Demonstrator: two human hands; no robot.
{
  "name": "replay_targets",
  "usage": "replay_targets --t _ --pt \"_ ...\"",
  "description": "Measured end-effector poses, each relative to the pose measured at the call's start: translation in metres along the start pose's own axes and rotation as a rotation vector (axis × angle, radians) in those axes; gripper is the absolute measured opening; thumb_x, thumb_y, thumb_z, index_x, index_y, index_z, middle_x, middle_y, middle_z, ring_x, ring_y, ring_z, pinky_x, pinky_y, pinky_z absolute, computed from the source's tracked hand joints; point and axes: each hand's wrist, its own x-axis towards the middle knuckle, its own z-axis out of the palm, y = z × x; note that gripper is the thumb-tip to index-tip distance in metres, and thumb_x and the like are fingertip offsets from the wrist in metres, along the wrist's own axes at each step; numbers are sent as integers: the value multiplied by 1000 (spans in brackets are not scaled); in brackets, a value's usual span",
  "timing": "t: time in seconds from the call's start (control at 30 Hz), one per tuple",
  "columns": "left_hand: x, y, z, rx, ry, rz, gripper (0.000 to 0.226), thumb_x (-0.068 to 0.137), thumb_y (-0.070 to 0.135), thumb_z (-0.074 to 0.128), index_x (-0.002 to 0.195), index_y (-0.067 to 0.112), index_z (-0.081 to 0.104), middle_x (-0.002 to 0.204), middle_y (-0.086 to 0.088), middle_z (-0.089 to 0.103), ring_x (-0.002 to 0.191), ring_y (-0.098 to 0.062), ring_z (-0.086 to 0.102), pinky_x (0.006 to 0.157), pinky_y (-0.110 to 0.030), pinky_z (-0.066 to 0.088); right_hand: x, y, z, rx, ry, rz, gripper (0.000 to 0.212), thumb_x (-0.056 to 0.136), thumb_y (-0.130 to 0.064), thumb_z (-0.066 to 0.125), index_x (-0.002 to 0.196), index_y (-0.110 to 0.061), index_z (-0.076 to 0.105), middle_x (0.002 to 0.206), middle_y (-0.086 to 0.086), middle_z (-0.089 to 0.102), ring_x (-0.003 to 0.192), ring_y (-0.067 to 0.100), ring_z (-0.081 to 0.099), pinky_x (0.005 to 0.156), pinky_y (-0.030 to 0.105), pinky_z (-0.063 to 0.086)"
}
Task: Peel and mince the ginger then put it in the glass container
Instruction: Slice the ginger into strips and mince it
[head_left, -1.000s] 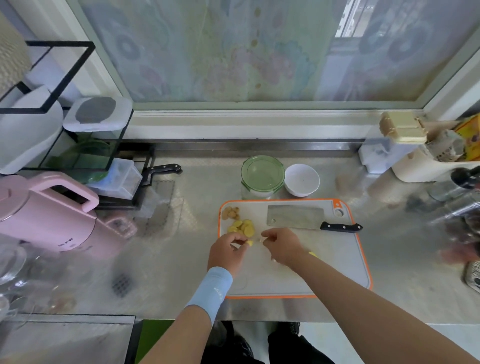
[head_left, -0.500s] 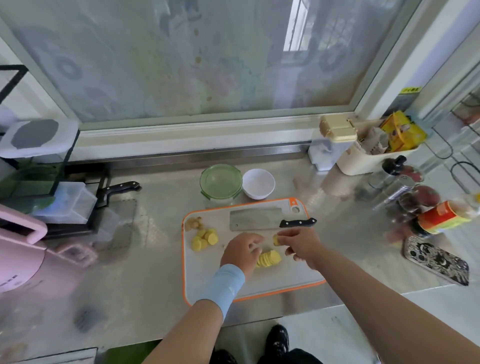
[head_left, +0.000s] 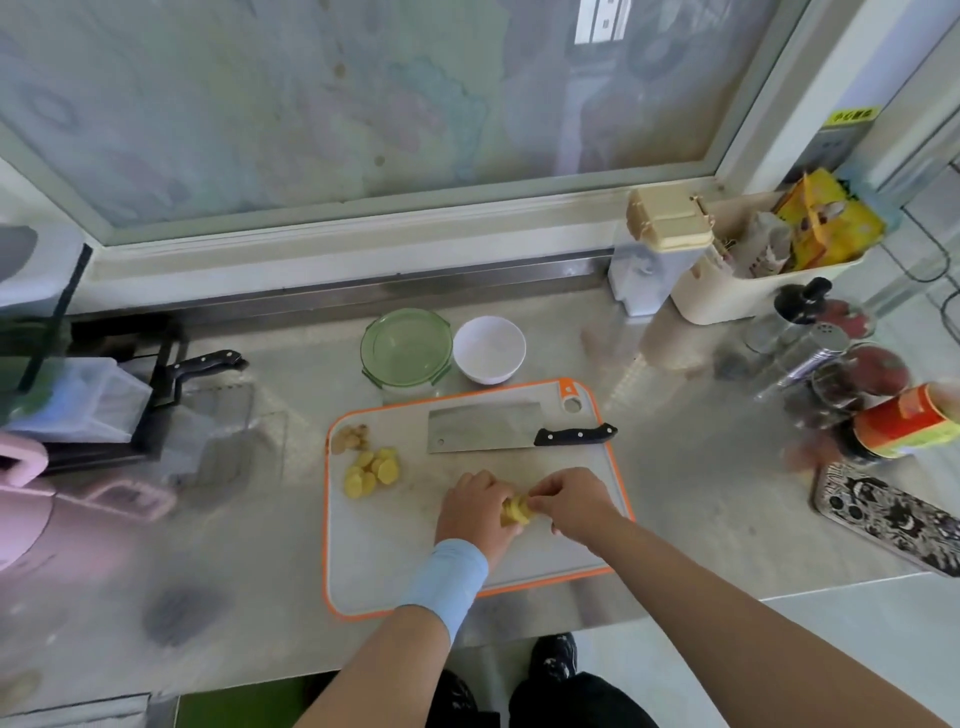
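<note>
On the orange-rimmed cutting board (head_left: 363, 582), my left hand (head_left: 475, 512) and my right hand (head_left: 571, 501) meet around a small stack of yellow ginger slices (head_left: 515, 510), fingers pinched on it from both sides. More ginger slices (head_left: 371, 472) lie in a loose pile at the board's left, with a knob of brownish ginger peel (head_left: 350, 438) beyond them. A cleaver (head_left: 514, 427) with a black handle lies flat across the board's far edge. The glass container with a green lid (head_left: 406, 347) stands just behind the board.
A white bowl (head_left: 488, 349) sits beside the container. Jars, a red-labelled bottle (head_left: 904, 428) and a patterned phone (head_left: 888, 514) crowd the right of the steel counter. A pink appliance (head_left: 31, 499) and a rack with a knife (head_left: 208, 361) fill the left.
The view swung right and down. Both hands moved from the board's left-centre to its right-centre and gathered the spread slices into a stack between them.
</note>
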Motion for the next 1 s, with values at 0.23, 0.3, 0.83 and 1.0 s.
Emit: replay_targets --t 0.23,0.3,0.83,1.0 --pt "1 -4 4 -54 0 -19 35 83 45 67 115 32 67 114 8 57 111 -17 45 90 -30 38 9 2 2 -132 21 -48 7 75 -29 78 74 -29 71 79 -12 68 72 10 65 67 34 59" --pt "0 -3 4 -51 10 -20 33 82 45 67 112 31 68 112 8 57 110 -17 46 90 -31 40 9 3 2 -138 3 -71 8 75 -29 79 73 -29 71 77 -12 68 72 9 64 66 31 57" --pt "-6 -10 -11 -85 54 -97 40 95 34 52 134 28 53 128 5 53 123 -20 42 102 -32 36 4 -4 -6 -239 13 -223 18 86 -28 51 89 -34 69 94 -15 65 87 16 64 76 32 55" --pt "-6 -26 -40 -178 104 -181 37 96 23 52 133 26 55 127 2 53 122 -21 44 103 -35 39 19 -27 -29 -435 138 -332 33 90 -14 47 111 -32 65 118 -4 60 108 18 60 93 29 47"
